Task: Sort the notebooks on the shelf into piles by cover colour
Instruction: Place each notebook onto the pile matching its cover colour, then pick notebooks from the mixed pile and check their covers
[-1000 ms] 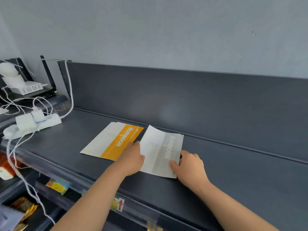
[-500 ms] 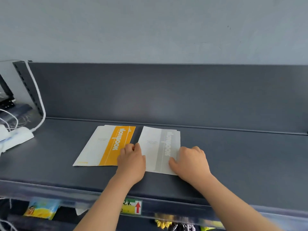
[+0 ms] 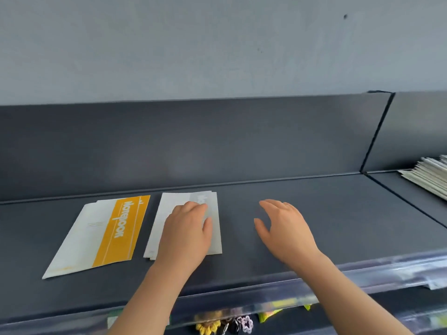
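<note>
Nearest you, a clear price rail [image 3: 362,276] edges the dark shelf [image 3: 338,226]. Your left hand [image 3: 186,235] rests on the grey notebook pile [image 3: 169,206], fingers loosely flat, gripping nothing. Just right of that pile your right hand [image 3: 285,228] hovers, fingers spread wide and empty. Just left of the pile lies the orange pile [image 3: 116,233], lettered "Notebook". Far right of it sits another notebook stack [image 3: 430,175]; behind, a grey wall [image 3: 217,44].

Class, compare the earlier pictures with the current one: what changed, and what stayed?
The right hand let go of the grey notebook pile and moved off to the right, open above the shelf. The left hand slid from the pile's left edge onto its top. The orange notebook pile stayed put.
</note>
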The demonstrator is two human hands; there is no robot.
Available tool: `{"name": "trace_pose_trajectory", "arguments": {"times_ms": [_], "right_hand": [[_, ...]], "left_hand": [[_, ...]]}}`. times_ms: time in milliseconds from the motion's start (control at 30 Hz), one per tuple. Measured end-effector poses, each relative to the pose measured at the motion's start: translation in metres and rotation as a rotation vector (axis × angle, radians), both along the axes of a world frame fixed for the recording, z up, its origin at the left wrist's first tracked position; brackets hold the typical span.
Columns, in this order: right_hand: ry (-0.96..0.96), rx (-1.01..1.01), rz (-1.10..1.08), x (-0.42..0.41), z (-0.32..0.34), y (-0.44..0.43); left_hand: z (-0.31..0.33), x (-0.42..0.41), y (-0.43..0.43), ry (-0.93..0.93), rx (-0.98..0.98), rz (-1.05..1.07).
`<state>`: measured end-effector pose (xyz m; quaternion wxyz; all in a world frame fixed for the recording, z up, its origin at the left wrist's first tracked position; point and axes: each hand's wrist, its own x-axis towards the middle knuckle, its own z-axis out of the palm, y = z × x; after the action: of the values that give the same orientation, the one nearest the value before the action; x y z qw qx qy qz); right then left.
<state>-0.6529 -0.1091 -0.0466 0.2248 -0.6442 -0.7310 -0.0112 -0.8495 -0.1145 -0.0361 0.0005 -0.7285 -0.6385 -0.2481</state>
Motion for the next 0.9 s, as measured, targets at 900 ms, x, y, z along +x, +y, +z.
{"name": "trace_pose_trajectory", "arguments": {"times_ms": [900], "right_hand": [[0.007, 0.022, -0.367, 0.432, 0.018, -0.124]], "left_hand": [[0.011, 0.44, -0.039, -0.147, -0.007, -0.452]]}}
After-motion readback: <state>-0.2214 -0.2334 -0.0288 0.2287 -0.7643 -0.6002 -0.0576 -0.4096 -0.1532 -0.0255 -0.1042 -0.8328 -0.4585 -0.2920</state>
